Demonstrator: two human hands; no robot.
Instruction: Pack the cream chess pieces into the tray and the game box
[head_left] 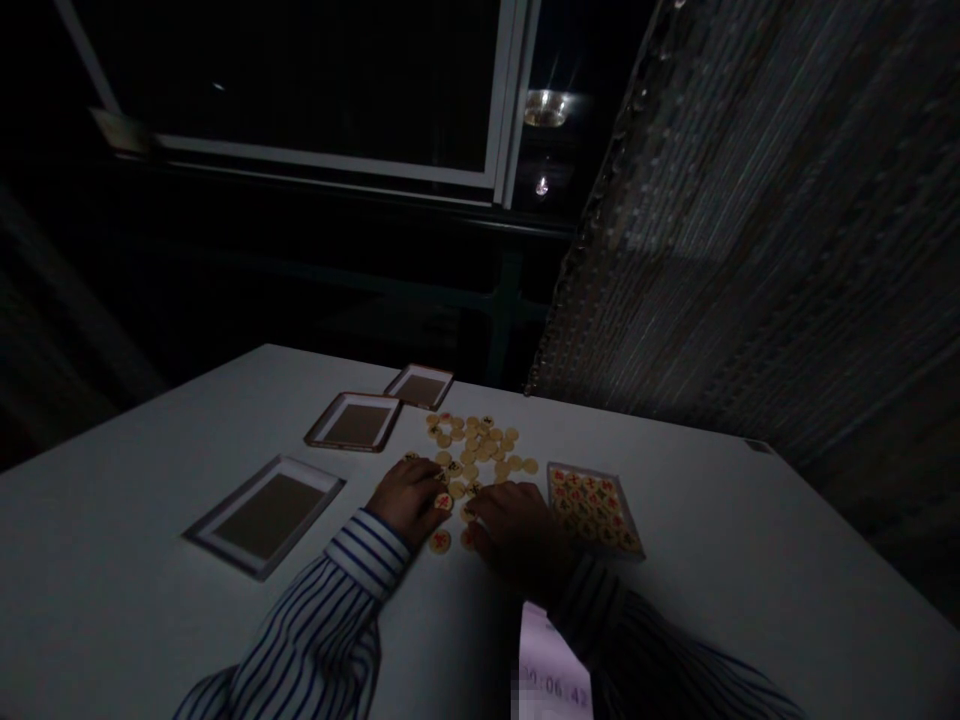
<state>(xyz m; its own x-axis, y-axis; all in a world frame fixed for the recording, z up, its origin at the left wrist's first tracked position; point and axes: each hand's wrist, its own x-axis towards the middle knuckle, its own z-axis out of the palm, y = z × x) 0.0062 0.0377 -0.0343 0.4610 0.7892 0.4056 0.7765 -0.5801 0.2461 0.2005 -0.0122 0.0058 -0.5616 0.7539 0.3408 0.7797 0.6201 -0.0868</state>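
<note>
Round wooden xiangqi pieces (487,447) with red or dark characters lie in a loose spread on the white table, many showing a blank face. At the near left of the spread, my left hand (409,497) is closed, with a red-marked xiangqi piece (443,502) between thumb and fingers. My right hand (521,530), in shadow, curls its fingertips around another xiangqi piece (467,513); its grip is partly hidden. Two red-marked pieces lie just below the hands, one a xiangqi piece (439,541) in plain sight. Right of my right hand, a shallow tray (632,522) holds rows of face-up pieces.
Three shallow trays or lids with brown bottoms stand left: a near tray (266,515), a middle tray (355,422) and a far tray (420,387). A lit screen (553,670) with digits shows below my right arm. A bead curtain (697,220) hangs behind the white table (112,500).
</note>
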